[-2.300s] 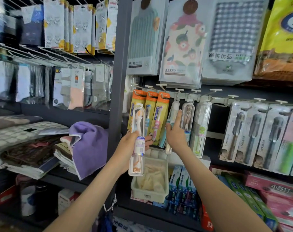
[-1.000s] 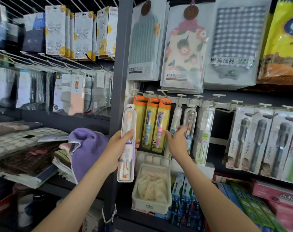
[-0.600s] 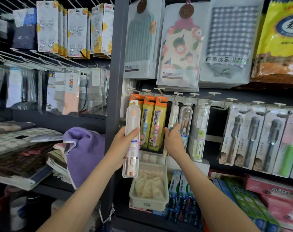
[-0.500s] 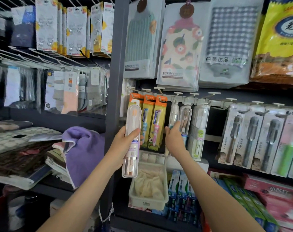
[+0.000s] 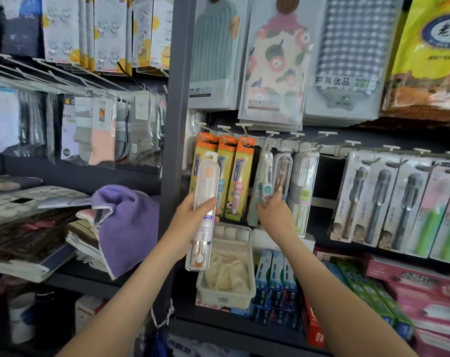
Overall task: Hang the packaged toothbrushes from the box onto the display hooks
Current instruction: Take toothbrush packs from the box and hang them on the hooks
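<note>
Still, left hand (image 5: pixel 190 217) grips the toothbrush pack (image 5: pixel 205 181), seemingly unmoved.

Single view: wide-angle head cam, facing a shop rack (image 5: pixel 177 104) roughly head-on, tilted slightly down. Close range, shelves within arm's reach. Both forearms enter from the bottom edge. The left hand (image 5: pixel 190 220), gripping a toothbrush pack (image 5: pixel 206 181), and the right hand (image 5: pixel 274 217) land near frame centre, just below the hook rail (image 5: pixel 319 148). The rack's grey upright runs just left of centre. The lens bends shelf lines toward the frame edges.
</note>
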Motion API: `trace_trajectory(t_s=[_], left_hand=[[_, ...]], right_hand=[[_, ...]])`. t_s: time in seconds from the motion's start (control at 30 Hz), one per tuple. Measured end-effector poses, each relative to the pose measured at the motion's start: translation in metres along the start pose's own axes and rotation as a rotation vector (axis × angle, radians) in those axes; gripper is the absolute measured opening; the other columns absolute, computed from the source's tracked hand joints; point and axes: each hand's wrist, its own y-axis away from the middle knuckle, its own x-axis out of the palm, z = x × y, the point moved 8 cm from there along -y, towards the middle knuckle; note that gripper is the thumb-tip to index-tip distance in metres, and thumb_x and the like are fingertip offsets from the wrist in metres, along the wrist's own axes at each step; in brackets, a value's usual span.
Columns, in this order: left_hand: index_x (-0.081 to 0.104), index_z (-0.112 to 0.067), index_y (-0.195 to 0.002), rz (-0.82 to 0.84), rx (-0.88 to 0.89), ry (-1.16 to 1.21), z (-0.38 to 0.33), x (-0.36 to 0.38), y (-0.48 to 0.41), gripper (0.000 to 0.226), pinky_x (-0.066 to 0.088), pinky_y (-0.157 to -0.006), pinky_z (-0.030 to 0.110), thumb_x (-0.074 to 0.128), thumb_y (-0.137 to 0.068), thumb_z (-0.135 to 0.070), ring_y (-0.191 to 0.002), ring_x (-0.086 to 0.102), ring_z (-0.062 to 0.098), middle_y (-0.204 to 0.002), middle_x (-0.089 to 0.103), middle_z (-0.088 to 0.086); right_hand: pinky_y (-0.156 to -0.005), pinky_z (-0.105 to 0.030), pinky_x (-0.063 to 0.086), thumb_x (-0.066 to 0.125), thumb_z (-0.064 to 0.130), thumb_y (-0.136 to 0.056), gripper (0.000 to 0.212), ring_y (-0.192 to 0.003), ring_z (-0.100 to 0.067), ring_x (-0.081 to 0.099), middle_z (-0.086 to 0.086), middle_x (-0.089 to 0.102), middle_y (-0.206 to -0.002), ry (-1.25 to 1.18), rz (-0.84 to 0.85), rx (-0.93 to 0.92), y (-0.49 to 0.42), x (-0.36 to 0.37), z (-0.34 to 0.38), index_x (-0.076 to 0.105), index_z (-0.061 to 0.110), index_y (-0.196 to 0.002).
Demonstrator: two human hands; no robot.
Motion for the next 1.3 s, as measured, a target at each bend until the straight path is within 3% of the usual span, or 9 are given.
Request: trace_trajectory(t_s=[0.17, 0.3, 0.47, 0.6, 0.83, 0.97, 1.03, 1.13, 1.3], left_hand=[[0.059, -0.028, -0.110, 0.032, -0.021, -0.002, 0.007, 0.016, 0.002, 0.018, 0.055, -0.073, 0.031, 0.061, -0.093, -0.025, -0.080, 0.068, 0.016, -0.087, 0.073, 0.000], [0.061, -0.024, -0.114, 0.046, -0.021, -0.048, 0.015, 0.030, 0.005, 0.026, 0.053, -0.082, 0.032, 0.065, -0.089, -0.029, -0.090, 0.066, 0.013, -0.094, 0.070, -0.006], [0.059, -0.030, -0.122, 0.211, 0.041, -0.155, 0.012, 0.073, 0.004, 0.032, 0.051, -0.088, 0.028, 0.064, -0.090, -0.031, -0.101, 0.066, 0.008, -0.107, 0.070, -0.006], [0.055, -0.031, -0.120, 0.296, 0.117, -0.360, 0.003, 0.111, -0.005, 0.042, 0.052, -0.093, 0.037, 0.060, -0.085, -0.054, -0.102, 0.064, 0.010, -0.111, 0.066, -0.007], [0.034, -0.013, -0.140, 0.077, 0.495, -1.012, -0.032, 0.130, -0.032, 0.069, 0.028, -0.112, 0.034, 0.039, -0.090, -0.061, -0.132, 0.035, 0.020, -0.139, 0.039, 0.004], [-0.003, -0.012, -0.153, 0.057, 0.678, -1.292, -0.033, 0.139, -0.047, 0.080, -0.011, -0.115, 0.030, 0.048, -0.098, -0.040, -0.148, -0.009, 0.020, -0.161, -0.009, 0.006], [-0.014, -0.012, -0.151, 0.069, 0.700, -1.384, -0.029, 0.143, -0.053, 0.090, -0.018, -0.113, 0.032, 0.053, -0.096, -0.038, -0.142, -0.024, 0.018, -0.154, -0.027, 0.004], [-0.029, -0.014, -0.142, 0.091, 0.637, -1.505, -0.021, 0.143, -0.067, 0.098, -0.020, -0.112, 0.035, 0.053, -0.095, -0.041, -0.136, -0.033, 0.019, -0.145, -0.038, 0.003], [-0.033, -0.017, -0.139, 0.098, 0.599, -1.624, -0.018, 0.136, -0.077, 0.100, -0.022, -0.110, 0.040, 0.053, -0.094, -0.042, -0.142, -0.029, 0.024, -0.146, -0.038, 0.006]], right_hand=[[-0.076, -0.038, 0.048, 0.048, 0.040, -0.097, 0.051, -0.103, -0.032, 0.057, -0.017, 0.054, -0.119, -0.072, 0.030, -0.059, 0.009, -0.006, 0.000, 0.040, 0.001, -0.130], [-0.069, -0.033, 0.047, 0.051, 0.040, -0.097, 0.042, -0.084, -0.021, 0.059, -0.006, 0.059, -0.095, -0.329, -0.018, -0.177, 0.034, -0.028, 0.016, 0.046, 0.010, -0.126], [-0.080, -0.033, 0.050, 0.055, 0.039, -0.094, 0.025, -0.088, -0.021, 0.063, -0.011, 0.065, -0.097, -0.750, 0.244, -0.252, 0.060, -0.035, 0.038, 0.058, 0.017, -0.104], [-0.056, -0.010, 0.043, 0.056, 0.022, -0.096, 0.013, -0.059, 0.006, 0.057, 0.015, 0.061, -0.064, -0.874, 0.195, -0.228, 0.053, -0.061, 0.034, 0.056, 0.018, -0.084], [-0.078, -0.033, 0.054, 0.056, 0.038, -0.093, 0.024, -0.086, -0.011, 0.065, 0.001, 0.067, -0.095, -0.733, 0.053, -0.197, 0.017, -0.101, 0.001, 0.058, 0.024, -0.113], [-0.088, -0.027, 0.048, 0.053, 0.042, -0.095, 0.061, -0.098, -0.013, 0.062, -0.007, 0.061, -0.103, -0.721, 0.073, -0.221, 0.007, -0.104, -0.001, 0.024, 0.041, -0.149], [-0.075, -0.019, 0.040, 0.052, 0.041, -0.095, 0.061, -0.078, 0.004, 0.047, 0.018, 0.048, -0.088, -0.695, 0.056, -0.246, 0.003, -0.103, 0.003, 0.022, 0.043, -0.149], [-0.075, -0.021, 0.035, 0.049, 0.042, -0.096, 0.059, -0.070, 0.006, 0.030, 0.022, 0.031, -0.080, -0.653, -0.002, -0.227, -0.008, -0.100, 0.003, 0.024, 0.039, -0.149], [-0.094, -0.030, 0.040, 0.049, 0.043, -0.096, 0.060, -0.090, -0.003, 0.051, 0.015, 0.051, -0.101, -0.688, -0.003, -0.178, -0.016, -0.098, 0.009, 0.023, 0.037, -0.150]])
